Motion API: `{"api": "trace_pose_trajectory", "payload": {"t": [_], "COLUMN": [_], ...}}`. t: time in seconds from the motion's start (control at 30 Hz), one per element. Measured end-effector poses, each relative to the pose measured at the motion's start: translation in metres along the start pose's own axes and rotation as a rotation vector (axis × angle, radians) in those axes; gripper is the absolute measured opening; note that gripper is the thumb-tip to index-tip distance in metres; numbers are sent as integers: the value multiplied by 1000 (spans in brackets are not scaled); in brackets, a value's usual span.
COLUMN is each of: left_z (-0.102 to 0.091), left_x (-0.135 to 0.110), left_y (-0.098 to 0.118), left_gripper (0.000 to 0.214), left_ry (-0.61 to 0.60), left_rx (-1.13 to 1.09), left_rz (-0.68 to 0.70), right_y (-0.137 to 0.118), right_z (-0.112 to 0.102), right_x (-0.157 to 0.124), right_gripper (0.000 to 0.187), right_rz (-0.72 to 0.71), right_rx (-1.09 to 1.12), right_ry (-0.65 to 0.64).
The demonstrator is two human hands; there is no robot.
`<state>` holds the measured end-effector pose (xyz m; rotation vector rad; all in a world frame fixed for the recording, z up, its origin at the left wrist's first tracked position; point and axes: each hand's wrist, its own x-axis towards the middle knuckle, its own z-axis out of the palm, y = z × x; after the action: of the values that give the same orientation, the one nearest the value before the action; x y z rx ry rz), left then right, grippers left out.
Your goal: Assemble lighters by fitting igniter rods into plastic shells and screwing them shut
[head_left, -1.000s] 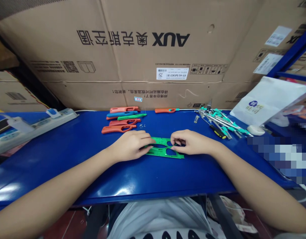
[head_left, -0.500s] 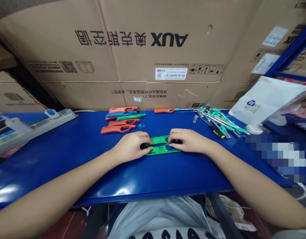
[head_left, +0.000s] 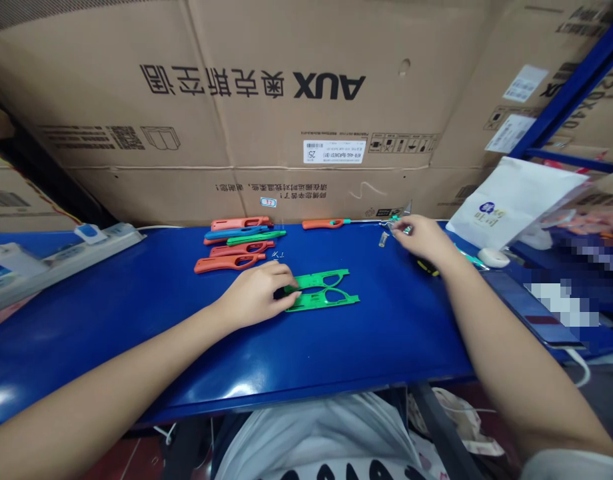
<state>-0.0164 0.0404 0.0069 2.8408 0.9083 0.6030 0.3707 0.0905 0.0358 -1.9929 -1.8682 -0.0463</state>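
Two green plastic lighter-casing halves (head_left: 319, 298) lie side by side on the blue table, trigger loops to the right. My left hand (head_left: 261, 291) is closed on their left ends, thumb on the near half and fingers by the far one. My right hand (head_left: 420, 239) reaches over the pile of metal lighter tubes (head_left: 469, 257) with teal parts at the back right. Its fingers are bent and parted around the left end of the pile, which the hand mostly covers. Just left of those fingers lies a small clear piece (head_left: 384, 239).
Several orange, blue and green lighter casings (head_left: 230, 264) lie at the back left. An orange lighter (head_left: 322, 224) with a metal tube lies by the cardboard (head_left: 266, 147). A screwdriver (head_left: 427, 268), white bag (head_left: 511, 200) and phone (head_left: 536, 310) are right; a power strip (head_left: 94, 247) is left.
My right hand has let go of the right end of the green casing halves and moved right and away to the tube pile. My left hand stays on the casings.
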Motion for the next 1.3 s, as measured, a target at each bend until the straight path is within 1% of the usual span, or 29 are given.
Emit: {"api": "trace_pose_trajectory", "payload": {"t": [0.07,0.13,0.2,0.3,0.5,0.6,0.73,0.83,0.93,1.0,1.07,1.1,1.17,1.2,1.3], "left_z": [0,0,1,1,2,2,-1,-2,-3,-3,-4,-5,-7,-8,-11], "left_x": [1,1,1,1,1,-1,-1,0,1,0,-1,-1,-2,-2,-2], "left_y": [0,-1,0,1,4,3,4,7,7,5,3,1,-1,-2,-4], "left_gripper": [21,22,22,26,37,42,47,49,48,47,46,46,46,46,47], "left_ry": [7,15,20,7,-87,-134,-209,-262,-295,-284,-253,-241,-232,-232,-220], "left_rx": [-3,-4,-8,-20,-38,-42,-53,-64,-37,-21,-14,-8,15,24,17], "left_rz": [20,39,48,52,73,83,124,153,157,157,160,163,168,171,184], "right_y": [22,38,49,57,61,62,61,58,49,40,29,22,8,0,-26], "right_z": [-3,-3,-1,7,20,21,21,18,11,4,-2,-5,-7,-6,0], "right_x": [9,14,17,20,23,22,22,21,19,16,11,8,1,-3,-17], "right_gripper": [19,17,16,17,19,18,11,9,9,9,9,9,8,7,5], "right_rz": [113,200,266,327,371,364,328,263,153,69,-45,-129,-385,-462,-617], "right_rx": [-29,-58,-83,-113,-126,-119,-90,-53,-9,16,45,71,162,202,266], "right_ry": [26,32,16,-22,-61,-53,-16,49,127,169,194,196,181,157,26]}}
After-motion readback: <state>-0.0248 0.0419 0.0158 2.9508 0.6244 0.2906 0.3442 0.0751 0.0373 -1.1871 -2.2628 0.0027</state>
